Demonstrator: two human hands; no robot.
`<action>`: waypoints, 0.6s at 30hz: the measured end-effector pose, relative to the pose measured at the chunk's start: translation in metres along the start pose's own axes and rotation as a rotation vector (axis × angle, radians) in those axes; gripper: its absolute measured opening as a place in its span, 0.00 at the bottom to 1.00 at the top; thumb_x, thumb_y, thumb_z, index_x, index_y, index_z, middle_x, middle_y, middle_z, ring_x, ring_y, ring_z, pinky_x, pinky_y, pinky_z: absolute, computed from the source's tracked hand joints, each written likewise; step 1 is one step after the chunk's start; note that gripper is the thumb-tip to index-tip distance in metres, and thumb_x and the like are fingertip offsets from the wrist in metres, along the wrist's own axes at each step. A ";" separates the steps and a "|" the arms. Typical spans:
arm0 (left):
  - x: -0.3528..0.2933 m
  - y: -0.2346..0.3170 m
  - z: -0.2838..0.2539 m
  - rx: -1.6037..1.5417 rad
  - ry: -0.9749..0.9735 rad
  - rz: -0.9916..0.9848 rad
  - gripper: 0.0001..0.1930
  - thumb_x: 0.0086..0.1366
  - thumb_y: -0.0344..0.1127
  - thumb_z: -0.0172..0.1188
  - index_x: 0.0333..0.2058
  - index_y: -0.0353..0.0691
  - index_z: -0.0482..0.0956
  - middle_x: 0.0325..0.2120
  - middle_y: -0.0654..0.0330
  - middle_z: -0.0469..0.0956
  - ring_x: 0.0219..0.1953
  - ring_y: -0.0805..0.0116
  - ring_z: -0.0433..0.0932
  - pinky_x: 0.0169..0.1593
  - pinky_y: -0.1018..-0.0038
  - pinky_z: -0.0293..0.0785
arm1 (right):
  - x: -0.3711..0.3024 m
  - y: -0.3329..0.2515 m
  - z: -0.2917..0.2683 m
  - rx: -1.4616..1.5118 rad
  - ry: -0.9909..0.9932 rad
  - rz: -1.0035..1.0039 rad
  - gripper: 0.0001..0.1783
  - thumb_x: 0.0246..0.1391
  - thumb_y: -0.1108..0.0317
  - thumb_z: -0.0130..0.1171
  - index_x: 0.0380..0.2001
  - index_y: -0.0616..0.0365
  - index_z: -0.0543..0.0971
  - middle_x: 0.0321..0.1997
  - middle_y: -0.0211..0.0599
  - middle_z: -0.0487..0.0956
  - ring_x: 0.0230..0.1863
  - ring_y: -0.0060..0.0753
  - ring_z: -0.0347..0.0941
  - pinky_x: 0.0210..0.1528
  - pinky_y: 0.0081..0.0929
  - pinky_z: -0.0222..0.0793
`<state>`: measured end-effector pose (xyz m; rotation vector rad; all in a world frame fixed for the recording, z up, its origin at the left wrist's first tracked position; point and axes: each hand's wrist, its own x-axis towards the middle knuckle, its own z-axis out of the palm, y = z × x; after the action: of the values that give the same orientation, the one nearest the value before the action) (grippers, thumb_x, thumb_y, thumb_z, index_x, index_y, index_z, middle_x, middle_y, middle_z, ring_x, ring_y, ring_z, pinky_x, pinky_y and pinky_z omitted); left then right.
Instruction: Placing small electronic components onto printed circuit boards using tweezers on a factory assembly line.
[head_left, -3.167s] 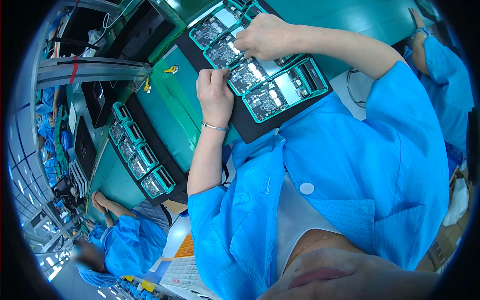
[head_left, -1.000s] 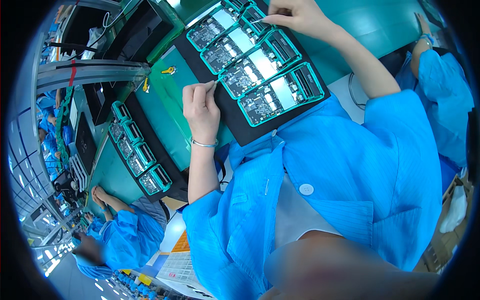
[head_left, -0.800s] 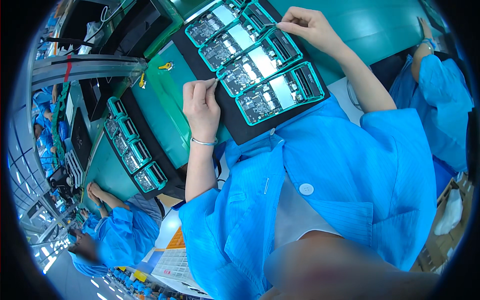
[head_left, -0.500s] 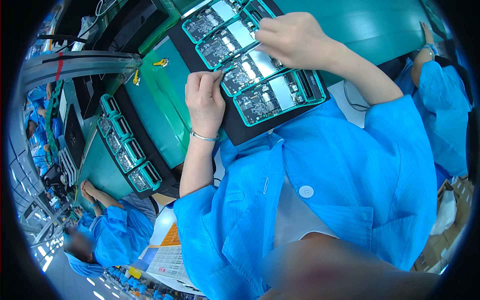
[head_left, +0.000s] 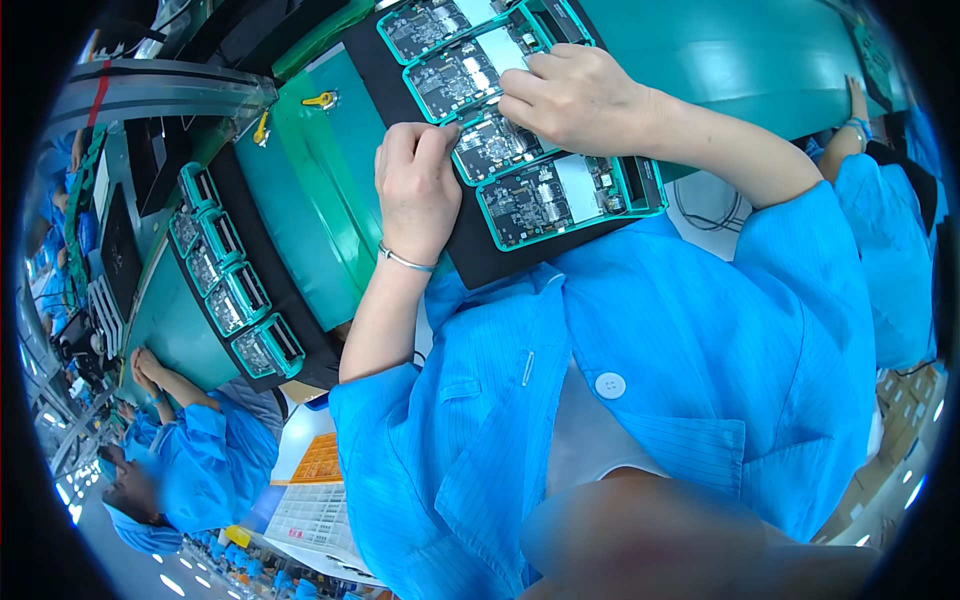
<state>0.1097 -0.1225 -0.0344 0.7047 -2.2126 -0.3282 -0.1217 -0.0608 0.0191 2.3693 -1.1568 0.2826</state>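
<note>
Several teal device housings stand in a slanting row, each holding a dark circuit board and a silver plate. My left hand (head_left: 418,190) is closed, with its fingertips at the left rim of the second-nearest housing (head_left: 494,145). Over the right part of that same housing, my right hand (head_left: 580,98) bends its fingers downward and covers most of the silver plate. Whatever lies under those fingertips is hidden. The nearest housing (head_left: 550,203) sits just below both hands, untouched, its silver plate in plain sight. Beyond my fingers is another housing (head_left: 462,80) of the same kind.
A black mat (head_left: 475,243) lies under the row. On the left, a second black mat (head_left: 295,270) bears similar housings (head_left: 238,290). Yellow-handled fittings (head_left: 321,100) and a metal rail (head_left: 180,90) are farther back. A co-worker (head_left: 205,450) sits at the left, another (head_left: 885,240) at the right.
My right hand has come nearer and a little left, now covering the second-nearest housing's silver plate. My left hand stays at the rim. The whole view has shifted slightly.
</note>
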 end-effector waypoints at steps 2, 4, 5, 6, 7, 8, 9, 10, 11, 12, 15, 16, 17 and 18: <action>0.000 -0.002 0.002 -0.010 0.006 0.005 0.09 0.56 0.22 0.67 0.35 0.41 0.83 0.32 0.59 0.75 0.34 0.58 0.76 0.39 0.64 0.73 | 0.000 0.001 0.000 0.004 0.001 -0.009 0.06 0.47 0.66 0.63 0.29 0.52 0.78 0.31 0.27 0.72 0.31 0.25 0.75 0.32 0.26 0.71; -0.001 -0.002 -0.001 -0.017 0.006 -0.007 0.08 0.56 0.22 0.67 0.35 0.41 0.83 0.32 0.59 0.75 0.34 0.58 0.76 0.39 0.64 0.73 | 0.002 -0.002 -0.002 0.009 0.005 -0.018 0.06 0.46 0.66 0.63 0.29 0.52 0.78 0.31 0.27 0.72 0.31 0.25 0.74 0.32 0.25 0.71; -0.001 -0.003 -0.004 -0.022 0.000 -0.013 0.08 0.56 0.22 0.67 0.34 0.40 0.83 0.32 0.59 0.75 0.35 0.58 0.77 0.39 0.64 0.73 | 0.004 -0.004 -0.004 0.003 0.020 -0.015 0.06 0.45 0.66 0.63 0.28 0.51 0.77 0.31 0.27 0.72 0.31 0.25 0.74 0.32 0.25 0.71; -0.002 -0.003 -0.007 -0.023 0.005 -0.019 0.08 0.56 0.22 0.67 0.34 0.40 0.83 0.32 0.59 0.75 0.35 0.58 0.77 0.39 0.64 0.73 | 0.006 -0.006 -0.005 -0.004 0.035 -0.013 0.07 0.44 0.66 0.63 0.28 0.51 0.77 0.31 0.27 0.72 0.31 0.24 0.74 0.32 0.25 0.71; -0.002 -0.003 -0.007 -0.030 0.009 -0.018 0.08 0.56 0.22 0.67 0.34 0.40 0.83 0.31 0.59 0.75 0.35 0.58 0.77 0.39 0.64 0.73 | 0.007 -0.007 -0.005 -0.003 0.031 -0.025 0.07 0.44 0.66 0.63 0.28 0.51 0.77 0.31 0.27 0.72 0.31 0.24 0.74 0.32 0.25 0.71; -0.002 -0.002 -0.008 -0.038 0.014 -0.017 0.08 0.56 0.22 0.67 0.34 0.40 0.83 0.31 0.59 0.75 0.35 0.58 0.77 0.39 0.64 0.73 | 0.007 -0.007 -0.005 -0.019 0.006 -0.030 0.07 0.44 0.65 0.63 0.28 0.51 0.77 0.31 0.27 0.72 0.31 0.24 0.75 0.32 0.25 0.71; -0.001 -0.001 -0.009 -0.038 0.022 -0.025 0.08 0.56 0.22 0.67 0.34 0.40 0.83 0.31 0.59 0.75 0.35 0.58 0.77 0.39 0.64 0.73 | 0.007 -0.007 -0.006 -0.035 -0.019 -0.035 0.07 0.44 0.65 0.63 0.28 0.51 0.77 0.31 0.27 0.72 0.31 0.24 0.75 0.32 0.25 0.72; 0.000 0.000 -0.010 -0.034 0.020 -0.009 0.07 0.57 0.22 0.68 0.34 0.39 0.83 0.31 0.58 0.75 0.34 0.58 0.77 0.38 0.65 0.74 | 0.008 -0.008 -0.006 -0.035 -0.021 -0.043 0.07 0.44 0.65 0.63 0.28 0.51 0.77 0.31 0.27 0.72 0.31 0.24 0.75 0.32 0.25 0.72; 0.001 0.000 -0.010 -0.029 0.016 0.008 0.06 0.58 0.22 0.68 0.33 0.39 0.83 0.30 0.57 0.76 0.32 0.58 0.78 0.36 0.65 0.74 | 0.008 -0.008 -0.007 -0.041 -0.025 -0.049 0.07 0.44 0.65 0.63 0.28 0.51 0.76 0.31 0.27 0.72 0.31 0.25 0.75 0.32 0.25 0.72; 0.000 0.000 -0.010 -0.029 0.022 0.004 0.06 0.58 0.22 0.68 0.33 0.39 0.83 0.30 0.57 0.76 0.32 0.58 0.78 0.36 0.65 0.74 | 0.008 -0.009 -0.007 -0.049 -0.030 -0.054 0.07 0.44 0.65 0.63 0.28 0.51 0.76 0.31 0.27 0.72 0.31 0.25 0.75 0.32 0.25 0.72; -0.002 -0.001 -0.010 -0.041 0.031 0.006 0.06 0.58 0.22 0.68 0.33 0.39 0.83 0.30 0.57 0.76 0.32 0.58 0.77 0.36 0.65 0.74 | 0.010 -0.010 -0.009 -0.033 -0.042 -0.069 0.08 0.43 0.65 0.63 0.28 0.51 0.76 0.32 0.28 0.72 0.30 0.25 0.75 0.32 0.25 0.73; -0.002 -0.001 -0.010 -0.042 0.028 0.010 0.06 0.58 0.22 0.68 0.33 0.39 0.83 0.30 0.57 0.76 0.32 0.58 0.77 0.36 0.65 0.74 | 0.010 -0.011 -0.008 -0.036 -0.044 -0.069 0.08 0.43 0.65 0.63 0.28 0.51 0.76 0.32 0.28 0.72 0.30 0.25 0.75 0.32 0.25 0.73; -0.001 -0.001 -0.009 -0.044 0.026 0.014 0.06 0.58 0.22 0.68 0.33 0.39 0.83 0.29 0.57 0.75 0.32 0.58 0.77 0.36 0.65 0.74 | 0.009 -0.011 -0.007 -0.025 -0.052 -0.056 0.08 0.44 0.66 0.63 0.28 0.51 0.75 0.32 0.28 0.72 0.30 0.26 0.75 0.31 0.25 0.73; -0.002 -0.001 -0.009 -0.048 0.028 0.016 0.06 0.58 0.22 0.68 0.33 0.39 0.83 0.29 0.57 0.75 0.32 0.58 0.77 0.36 0.65 0.74 | 0.009 -0.011 -0.006 -0.015 -0.060 -0.043 0.08 0.44 0.66 0.63 0.28 0.51 0.75 0.32 0.29 0.72 0.30 0.26 0.76 0.31 0.26 0.74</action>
<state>0.1176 -0.1222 -0.0295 0.6612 -2.1758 -0.3593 -0.1072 -0.0581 0.0242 2.4014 -1.1292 0.1882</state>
